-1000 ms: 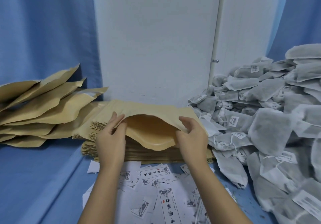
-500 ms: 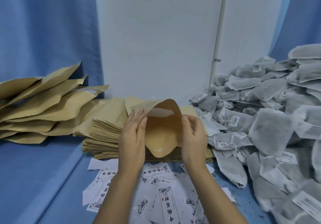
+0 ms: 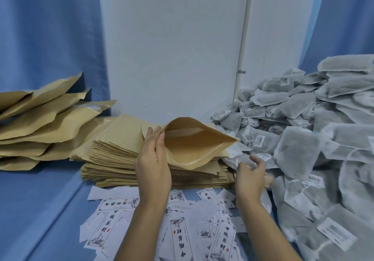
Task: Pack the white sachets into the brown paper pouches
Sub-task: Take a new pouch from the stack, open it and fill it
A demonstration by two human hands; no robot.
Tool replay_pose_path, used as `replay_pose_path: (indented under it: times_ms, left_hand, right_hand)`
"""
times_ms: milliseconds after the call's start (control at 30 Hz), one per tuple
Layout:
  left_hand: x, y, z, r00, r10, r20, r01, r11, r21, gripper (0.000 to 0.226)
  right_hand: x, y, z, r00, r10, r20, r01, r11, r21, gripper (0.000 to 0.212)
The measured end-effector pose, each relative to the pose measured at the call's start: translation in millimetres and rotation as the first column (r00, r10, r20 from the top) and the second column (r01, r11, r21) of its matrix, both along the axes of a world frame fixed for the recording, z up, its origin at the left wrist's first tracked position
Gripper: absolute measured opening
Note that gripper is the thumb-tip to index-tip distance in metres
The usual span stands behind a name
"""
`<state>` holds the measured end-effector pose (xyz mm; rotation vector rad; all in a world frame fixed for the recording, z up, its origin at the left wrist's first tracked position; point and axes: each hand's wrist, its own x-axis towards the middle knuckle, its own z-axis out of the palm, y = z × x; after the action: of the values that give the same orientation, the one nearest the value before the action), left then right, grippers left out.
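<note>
A brown paper pouch gapes open toward me above the flat stack of empty pouches. My left hand holds the pouch's left edge, thumb at the mouth. My right hand is off the pouch and low at the right, its curled fingers on a white sachet at the foot of the big sachet pile. Motion blur hides whether the sachet is gripped.
Bulging brown pouches lie heaped at the left. Printed white paper labels litter the blue table in front of me. A white wall panel and blue curtains close the back.
My right hand has let go of the pouch's right edge and moved right and down to the sachets. The pouch mouth has opened wider and now points right.
</note>
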<state>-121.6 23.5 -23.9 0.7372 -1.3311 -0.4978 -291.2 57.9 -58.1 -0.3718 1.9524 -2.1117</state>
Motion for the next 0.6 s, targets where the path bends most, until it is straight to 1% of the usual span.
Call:
replay_pose_path:
  times_ms: [67,133,200,300,367,433,467,500,533,567,600]
  left_hand:
    - [-4,3,0,0.999,-0.018,-0.032,0.018,1.000,0.020,0.030]
    - [-8,5,0,0.999,-0.021,-0.038,0.022,0.999,0.025,0.029]
    - [-9,6,1,0.999,-0.020,-0.038,0.021,0.999,0.035,0.029]
    - [-10,7,1,0.999,-0.022,-0.038,0.024,0.998,0.059,0.033]
    - [-10,8,1,0.999,-0.023,-0.036,0.025,0.997,0.068,0.036]
    - [-10,9,2,0.999,-0.020,-0.036,0.022,0.998,0.066,0.037]
    - [-10,9,2,0.999,-0.016,-0.037,0.019,0.998,0.067,0.037]
    - [-11,9,2,0.999,-0.015,-0.039,0.018,0.997,0.069,0.037]
    - [-10,9,2,0.999,-0.017,-0.043,0.020,0.997,0.072,0.036]
    - [-10,9,2,0.999,-0.022,-0.048,0.025,0.997,0.076,0.036]
    - [-10,9,2,0.998,-0.026,-0.051,0.030,0.997,0.078,0.036]
  right_hand:
    - [-3,1,-3,0.997,-0.051,0.053,0.052,0.999,-0.003,0.044]
    - [-7,2,-4,0.995,-0.036,0.093,0.037,0.999,-0.016,0.047]
    - [-9,2,-6,0.995,0.049,0.084,-0.050,0.999,0.004,0.050]
    - [-14,0,-8,0.981,0.173,0.087,-0.176,0.984,0.029,0.062]
    - [-20,0,-7,0.953,0.250,0.171,-0.246,0.968,-0.043,0.067]
    - [-25,3,-6,0.916,0.313,0.251,-0.290,0.949,-0.127,0.065]
    - [-28,4,-7,0.914,0.319,0.249,-0.293,0.946,-0.137,0.062]
    - [-30,5,-8,0.929,0.307,0.208,-0.290,0.951,-0.107,0.058]
    - [-32,6,-9,0.955,0.269,0.127,-0.266,0.963,-0.037,0.055]
    - [-33,8,-9,0.977,0.213,0.030,-0.214,0.976,0.031,0.051]
    - [-31,10,-8,0.986,0.156,-0.060,-0.153,0.986,0.059,0.048]
